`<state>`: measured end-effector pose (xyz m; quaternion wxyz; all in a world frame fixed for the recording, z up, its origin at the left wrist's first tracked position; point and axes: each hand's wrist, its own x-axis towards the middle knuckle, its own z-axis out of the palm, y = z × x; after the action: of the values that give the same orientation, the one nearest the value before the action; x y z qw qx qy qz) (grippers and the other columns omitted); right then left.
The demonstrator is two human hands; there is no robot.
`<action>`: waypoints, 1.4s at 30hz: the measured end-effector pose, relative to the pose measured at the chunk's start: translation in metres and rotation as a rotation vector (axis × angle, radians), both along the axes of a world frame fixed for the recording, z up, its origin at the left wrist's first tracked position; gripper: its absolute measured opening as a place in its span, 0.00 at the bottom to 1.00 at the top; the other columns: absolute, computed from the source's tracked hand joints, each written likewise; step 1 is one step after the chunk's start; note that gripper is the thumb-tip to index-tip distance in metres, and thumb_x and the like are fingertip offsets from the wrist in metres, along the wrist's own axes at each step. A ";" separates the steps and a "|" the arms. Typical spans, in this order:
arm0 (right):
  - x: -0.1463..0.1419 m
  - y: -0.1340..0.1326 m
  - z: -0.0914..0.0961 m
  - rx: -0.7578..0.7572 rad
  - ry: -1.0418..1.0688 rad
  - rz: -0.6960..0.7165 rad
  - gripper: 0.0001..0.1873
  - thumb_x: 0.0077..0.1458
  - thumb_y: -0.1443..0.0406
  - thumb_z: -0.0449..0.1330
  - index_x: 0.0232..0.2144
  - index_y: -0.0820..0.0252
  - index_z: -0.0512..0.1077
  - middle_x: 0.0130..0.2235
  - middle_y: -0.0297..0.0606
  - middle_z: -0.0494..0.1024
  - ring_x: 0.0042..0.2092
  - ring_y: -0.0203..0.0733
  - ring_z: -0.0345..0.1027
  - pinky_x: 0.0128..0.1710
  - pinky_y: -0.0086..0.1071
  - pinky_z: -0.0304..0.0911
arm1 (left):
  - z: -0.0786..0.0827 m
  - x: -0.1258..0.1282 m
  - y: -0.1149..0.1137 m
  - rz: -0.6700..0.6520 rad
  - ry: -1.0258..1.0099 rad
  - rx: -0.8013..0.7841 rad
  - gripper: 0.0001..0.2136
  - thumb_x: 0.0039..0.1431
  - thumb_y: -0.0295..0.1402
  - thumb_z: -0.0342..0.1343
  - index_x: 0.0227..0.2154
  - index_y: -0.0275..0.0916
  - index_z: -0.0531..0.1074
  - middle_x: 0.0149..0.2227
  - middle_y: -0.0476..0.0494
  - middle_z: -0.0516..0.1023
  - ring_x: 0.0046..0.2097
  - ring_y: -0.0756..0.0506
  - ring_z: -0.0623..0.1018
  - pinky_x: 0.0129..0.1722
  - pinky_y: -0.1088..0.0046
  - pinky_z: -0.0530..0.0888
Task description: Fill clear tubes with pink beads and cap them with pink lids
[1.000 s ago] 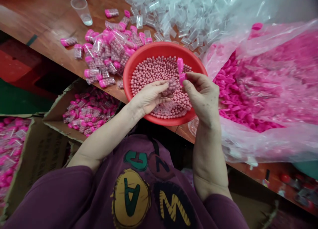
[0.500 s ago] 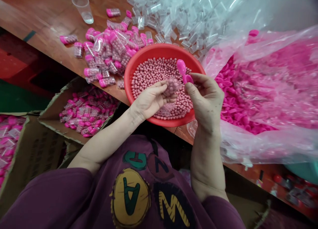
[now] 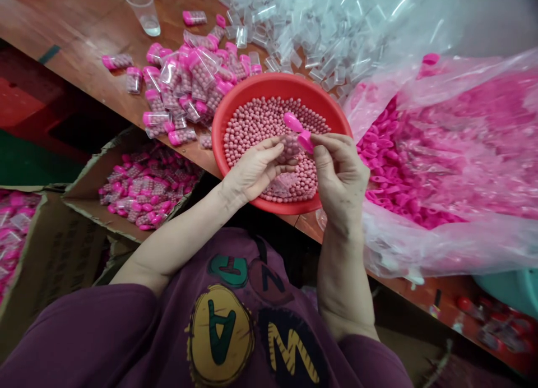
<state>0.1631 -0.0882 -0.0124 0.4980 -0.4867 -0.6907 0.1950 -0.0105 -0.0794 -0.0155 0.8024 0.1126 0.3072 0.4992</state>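
Observation:
A red bowl [image 3: 235, 105] full of small pink balls [image 3: 256, 124] sits at the table's front edge. Over it, my left hand [image 3: 254, 169] is closed on a small clear container [image 3: 289, 148] filled with pink balls. Just to its right, my right hand [image 3: 340, 172] pinches a pink cap [image 3: 297, 129] whose flip lid stands open. The cap sits against the container's open end.
Filled, capped containers [image 3: 189, 85] are heaped left of the bowl. Empty clear containers [image 3: 302, 35] lie behind it, with a plastic cup [image 3: 143, 9] nearby. A clear bag of pink caps [image 3: 441, 147] fills the right. Cardboard boxes [image 3: 143, 186] of finished containers stand below the table at left.
My right hand has brought the pink cap down and leftward onto the container's end, tilting it from upright to slanted. My left hand has barely moved.

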 end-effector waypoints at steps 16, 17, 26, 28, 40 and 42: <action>0.008 0.001 0.000 -0.092 0.141 0.003 0.07 0.71 0.56 0.73 0.49 0.42 0.89 0.51 0.38 0.90 0.55 0.53 0.86 0.61 0.55 0.84 | 0.004 0.000 -0.002 -0.048 0.047 -0.030 0.09 0.80 0.21 0.56 0.46 0.36 0.80 0.35 0.49 0.87 0.33 0.51 0.85 0.39 0.75 0.78; 0.008 0.002 0.000 -0.080 0.135 0.020 0.06 0.71 0.57 0.73 0.48 0.42 0.89 0.51 0.38 0.90 0.56 0.53 0.86 0.61 0.55 0.84 | 0.005 0.001 -0.002 -0.056 0.068 -0.036 0.08 0.80 0.21 0.56 0.46 0.36 0.80 0.35 0.50 0.86 0.32 0.51 0.84 0.38 0.75 0.77; 0.019 0.008 -0.003 -0.068 -0.103 0.049 0.09 0.75 0.54 0.69 0.46 0.48 0.87 0.51 0.40 0.90 0.53 0.51 0.86 0.56 0.50 0.84 | 0.003 0.005 0.000 -0.066 0.138 -0.030 0.09 0.80 0.21 0.55 0.43 0.34 0.78 0.28 0.53 0.79 0.27 0.53 0.77 0.35 0.77 0.74; 0.022 0.007 -0.002 -0.011 -0.213 0.024 0.09 0.76 0.58 0.66 0.47 0.49 0.87 0.52 0.41 0.90 0.54 0.52 0.85 0.58 0.52 0.83 | 0.002 0.006 0.000 -0.091 0.155 -0.030 0.09 0.81 0.21 0.55 0.43 0.34 0.79 0.30 0.51 0.81 0.28 0.53 0.77 0.37 0.77 0.75; 0.014 0.011 -0.019 -0.075 0.040 -0.065 0.16 0.75 0.48 0.70 0.52 0.49 0.86 0.50 0.39 0.91 0.51 0.50 0.87 0.57 0.50 0.85 | -0.004 0.003 0.001 -0.102 0.080 -0.008 0.07 0.79 0.22 0.59 0.43 0.35 0.80 0.37 0.47 0.88 0.35 0.51 0.86 0.44 0.75 0.81; 0.009 0.009 -0.022 -0.127 0.110 -0.040 0.16 0.72 0.48 0.73 0.51 0.49 0.87 0.50 0.39 0.91 0.51 0.51 0.88 0.57 0.50 0.85 | -0.008 0.004 0.001 -0.082 0.071 0.023 0.07 0.79 0.22 0.60 0.44 0.35 0.81 0.38 0.47 0.88 0.35 0.52 0.85 0.43 0.77 0.81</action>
<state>0.1721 -0.0789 -0.0341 0.5070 -0.5198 -0.6386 0.2548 -0.0061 -0.0784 -0.0232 0.8094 0.1518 0.3249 0.4650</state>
